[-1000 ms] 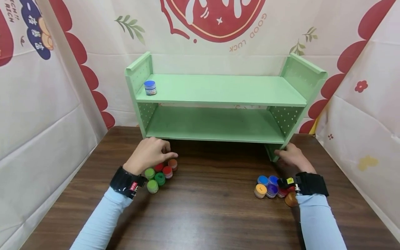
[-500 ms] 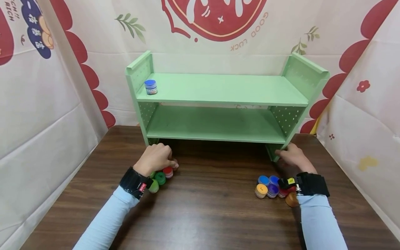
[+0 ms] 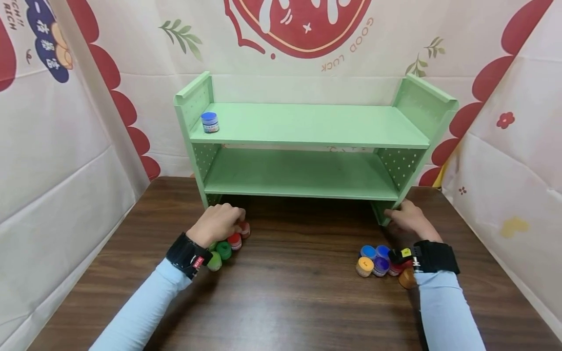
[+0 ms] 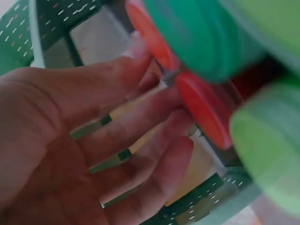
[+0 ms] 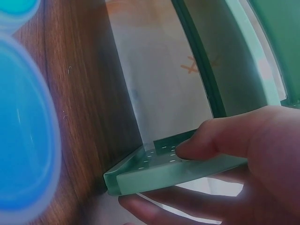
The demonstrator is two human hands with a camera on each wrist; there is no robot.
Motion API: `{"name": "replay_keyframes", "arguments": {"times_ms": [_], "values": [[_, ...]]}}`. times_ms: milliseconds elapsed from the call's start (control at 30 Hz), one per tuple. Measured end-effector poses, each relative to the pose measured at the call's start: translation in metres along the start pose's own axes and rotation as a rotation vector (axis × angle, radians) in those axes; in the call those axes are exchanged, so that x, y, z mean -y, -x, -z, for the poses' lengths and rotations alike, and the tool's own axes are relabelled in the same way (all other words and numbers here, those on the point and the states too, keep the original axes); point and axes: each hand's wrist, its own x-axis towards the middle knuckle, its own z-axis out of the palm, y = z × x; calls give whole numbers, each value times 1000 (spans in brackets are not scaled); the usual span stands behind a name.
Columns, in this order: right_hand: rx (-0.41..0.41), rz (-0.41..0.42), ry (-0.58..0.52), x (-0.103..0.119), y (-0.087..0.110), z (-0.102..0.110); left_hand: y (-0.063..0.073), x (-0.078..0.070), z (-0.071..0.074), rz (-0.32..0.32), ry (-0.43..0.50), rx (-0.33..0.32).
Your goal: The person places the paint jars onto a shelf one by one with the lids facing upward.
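Note:
My left hand [image 3: 218, 225] reaches down over a cluster of small paint jars, thumb and forefinger closing round a brown-lidded paint jar [image 3: 245, 229]. Its other fingers extend beside a red-lidded jar [image 4: 204, 110] in the left wrist view. A second red-lidded jar [image 3: 234, 241] and green-lidded jars [image 3: 224, 250] stand close by; the palm hides part of this group. At the right, my right hand [image 3: 410, 221] grips the lower side panel of the green shelf [image 3: 303, 174]. The right wrist view shows its thumb on the inner face of that panel [image 5: 183, 173], with the other fingers outside.
On the upper board stands one blue-lidded jar [image 3: 210, 123]. Below my right wrist is another group of jars, including a yellow-lidded jar [image 3: 365, 266] and a purple-lidded jar [image 3: 381, 266]. Printed cloth [image 3: 303, 87] hangs behind the brown table [image 3: 281, 297].
My left hand has come down and slightly right, from above the jars to the brown-lidded jar, its thumb and forefinger closing in. My right hand stays at the shelf panel.

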Motion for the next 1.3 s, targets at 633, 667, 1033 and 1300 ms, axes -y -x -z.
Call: {"name": "replay_keyframes", "arguments": {"times_ms": [633,667,1033,1300], "values": [[33,-7,-18,-3,-3,-2,-22,7,5,-122,-72,124],[33,-6,-24,-3,-4,-2,-22,8,4,-126,-64,118],[42,-3,-37,0,-8,-2,-17,13,1,-168,10,102],[43,-7,-49,-1,-7,-1,-19,11,-2,-139,-37,59]]}}
